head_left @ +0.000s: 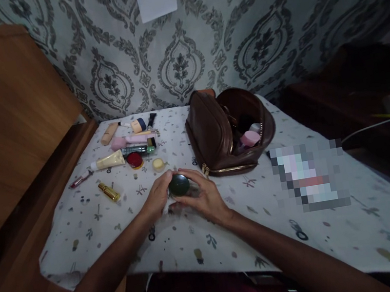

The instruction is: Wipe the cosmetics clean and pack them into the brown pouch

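Note:
Between my two hands is a small round container with a dark, glossy green top (179, 184), held just above the cloth near the table's middle. My left hand (156, 196) closes on its left side, and my right hand (206, 196) wraps round the right side with thumb and fingers. The fingers hide most of its lower part. Just beyond my left hand lies a small pale yellow pot (158, 164). Behind and right of my right hand, a brown leather bag (210, 128) stands unzipped, a pink item (251, 138) showing inside.
To the left lie a gold lipstick tube (109, 192), a red round jar (134, 161), a cream tube (108, 160), a green bottle (136, 150) and a beige tube (109, 134). A blurred-out item (307, 177) lies right. A wooden panel (7, 106) borders the left side.

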`<state>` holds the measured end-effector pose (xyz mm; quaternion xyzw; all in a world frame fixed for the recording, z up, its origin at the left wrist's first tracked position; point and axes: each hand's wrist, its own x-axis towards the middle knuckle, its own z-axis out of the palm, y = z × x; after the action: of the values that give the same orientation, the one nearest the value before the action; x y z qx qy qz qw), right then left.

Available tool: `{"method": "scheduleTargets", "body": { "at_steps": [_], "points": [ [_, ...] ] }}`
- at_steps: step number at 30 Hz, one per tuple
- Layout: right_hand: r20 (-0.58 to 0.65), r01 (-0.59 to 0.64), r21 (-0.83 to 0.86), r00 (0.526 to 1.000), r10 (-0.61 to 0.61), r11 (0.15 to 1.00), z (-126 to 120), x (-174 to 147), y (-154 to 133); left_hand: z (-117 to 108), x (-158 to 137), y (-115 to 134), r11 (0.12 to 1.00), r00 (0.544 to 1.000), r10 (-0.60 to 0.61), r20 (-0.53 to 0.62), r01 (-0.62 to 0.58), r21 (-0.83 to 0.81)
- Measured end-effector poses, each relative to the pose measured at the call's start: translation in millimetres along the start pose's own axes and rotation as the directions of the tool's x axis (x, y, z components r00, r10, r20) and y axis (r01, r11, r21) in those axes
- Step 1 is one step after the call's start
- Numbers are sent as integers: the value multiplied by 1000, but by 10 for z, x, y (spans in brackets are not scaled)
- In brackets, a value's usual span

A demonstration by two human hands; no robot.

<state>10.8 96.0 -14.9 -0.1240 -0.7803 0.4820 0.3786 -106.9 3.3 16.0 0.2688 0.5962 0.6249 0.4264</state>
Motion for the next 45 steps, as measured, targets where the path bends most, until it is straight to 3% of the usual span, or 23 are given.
{"method": "scheduleTargets", "body": {
  "at_steps": [7,13,18,23,26,28,31,33,34,36,38,41,43,45],
  "points": [
    [-12,2,-10,1000,-2,1000,24,-16,17,-78,35,-42,974,995,102,10,-102,202],
    [-27,8,-64,1000,-10,998,48,-44,20,-109,8,32,880,961,276,27,-264,394],
    [6,30,-79,1000,-29,996,42,-51,3,-77,-17,41,857,957,289,22,-269,440],
    [-53,-112,-5,992,112,994,25,-10,-16,-42,-60,24,806,921,388,-42,-317,501],
    [-52,-275,97,958,280,957,28,24,-13,-47,-92,15,754,858,506,-87,-391,528],
    [-28,-328,165,941,337,930,30,44,-2,-53,-109,-9,644,783,622,-26,-493,585],
    [10,-287,211,956,292,934,21,60,17,-44,-118,-73,340,633,704,323,-699,630],
    [33,-250,198,968,248,948,6,61,16,-25,-112,-108,220,574,661,484,-764,606],
    [45,-246,196,969,242,949,-3,60,11,-17,-108,-116,212,575,646,501,-766,606],
    [84,-268,209,963,256,940,-17,55,-8,-13,-95,-106,288,631,635,446,-729,621],
    [140,-288,209,955,263,935,-19,45,-26,-31,-80,-67,457,734,594,328,-644,613],
    [186,-261,149,955,232,954,3,17,-35,-79,-46,1,742,892,428,147,-440,506],
    [182,-207,137,966,181,969,19,-2,-34,-101,-15,24,858,945,317,78,-321,402],
    [165,-148,160,979,122,976,23,-8,-36,-101,15,22,927,970,243,27,-240,289]
  ]
}}
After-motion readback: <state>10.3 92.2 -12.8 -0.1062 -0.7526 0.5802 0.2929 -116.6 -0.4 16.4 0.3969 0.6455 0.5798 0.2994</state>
